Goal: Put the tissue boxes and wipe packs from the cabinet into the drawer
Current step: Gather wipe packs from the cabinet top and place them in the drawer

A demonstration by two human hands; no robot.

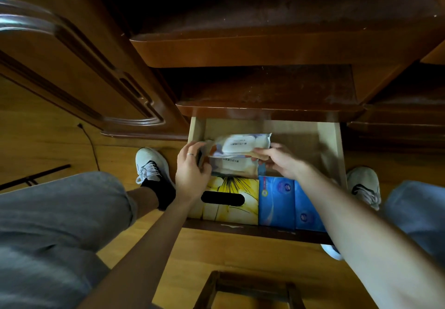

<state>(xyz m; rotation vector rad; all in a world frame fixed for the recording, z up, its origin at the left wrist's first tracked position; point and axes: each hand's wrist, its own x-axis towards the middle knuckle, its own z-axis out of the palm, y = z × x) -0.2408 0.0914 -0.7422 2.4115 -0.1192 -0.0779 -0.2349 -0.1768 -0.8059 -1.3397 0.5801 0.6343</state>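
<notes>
The drawer [332, 145] is pulled out below the cabinet. At its front lie a yellow flowered tissue box [231, 188] and two blue tissue boxes [277, 200] [307, 210] side by side. Behind them a white wipe pack [232, 166] lies flat, and a second wipe pack [240, 143] is held just above it. My left hand [192, 174] grips the left end of the upper pack; my right hand [277, 158] grips its right end. The right forearm hides part of the second blue box.
The open cabinet door [79, 72] stands at the left. Two dark shelves [265, 48] [265, 111] overhang the drawer's back. My knees and white shoes [149, 166] flank the drawer. A wooden stool [248, 289] stands at the bottom; a black cable [90, 145] runs over the floor.
</notes>
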